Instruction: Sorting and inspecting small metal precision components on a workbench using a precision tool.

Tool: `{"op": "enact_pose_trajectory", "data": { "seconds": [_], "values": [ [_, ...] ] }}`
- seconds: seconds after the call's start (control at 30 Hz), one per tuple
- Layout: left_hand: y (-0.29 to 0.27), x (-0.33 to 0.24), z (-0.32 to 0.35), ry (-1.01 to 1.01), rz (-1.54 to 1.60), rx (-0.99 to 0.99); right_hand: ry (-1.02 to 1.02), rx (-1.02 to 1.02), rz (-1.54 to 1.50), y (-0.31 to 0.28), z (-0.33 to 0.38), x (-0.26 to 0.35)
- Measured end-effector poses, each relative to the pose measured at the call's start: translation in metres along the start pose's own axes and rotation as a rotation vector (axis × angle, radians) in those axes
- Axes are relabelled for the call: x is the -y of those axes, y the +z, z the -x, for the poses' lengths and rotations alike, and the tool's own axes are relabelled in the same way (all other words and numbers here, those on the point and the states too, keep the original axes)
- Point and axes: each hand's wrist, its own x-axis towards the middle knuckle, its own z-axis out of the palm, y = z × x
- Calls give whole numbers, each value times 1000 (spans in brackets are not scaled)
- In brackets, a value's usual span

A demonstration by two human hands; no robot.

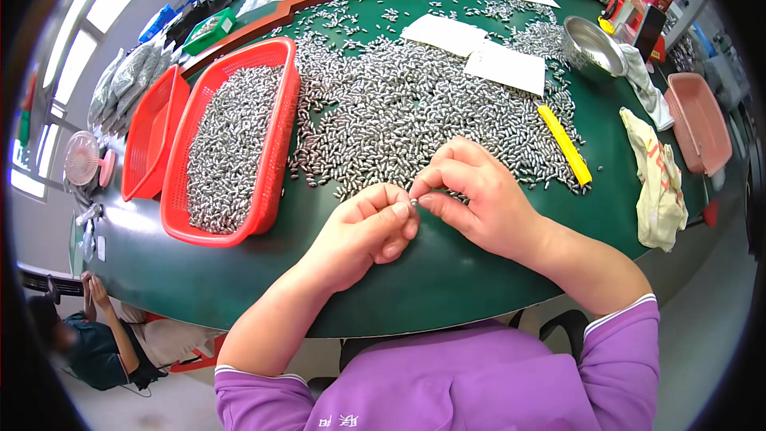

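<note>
The green table [479, 271] spreads out in front of me, its middle covered by a wide heap of small silvery metal pieces [415, 104]. To my left a red basket [271, 152] is already well filled with the same pieces. White paper sheets [504, 66] and a yellow strip [565, 144] lie at the heap's far and right edges. My left hand [363, 227] and right hand [479, 191] meet just at the heap's near edge, fingertips together, clamped on one tiny metal piece [413, 203] between them. To do this well, I judge I should keep the pinch light but sure, hold the piece low over the table so a slip loses nothing, and turn it with fingertips only.
</note>
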Motion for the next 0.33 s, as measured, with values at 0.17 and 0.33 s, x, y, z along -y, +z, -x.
{"op": "enact_pose_trajectory", "data": {
  "seconds": [0.17, 0.33],
  "values": [
    [-1, 3, -3, -3, -22, -3, -75, -19, 59, -2, -1, 2],
    [-2, 3, -3, 22, -55, 25, -118, -102, 115, -3, -3, 3]
  ]
}}
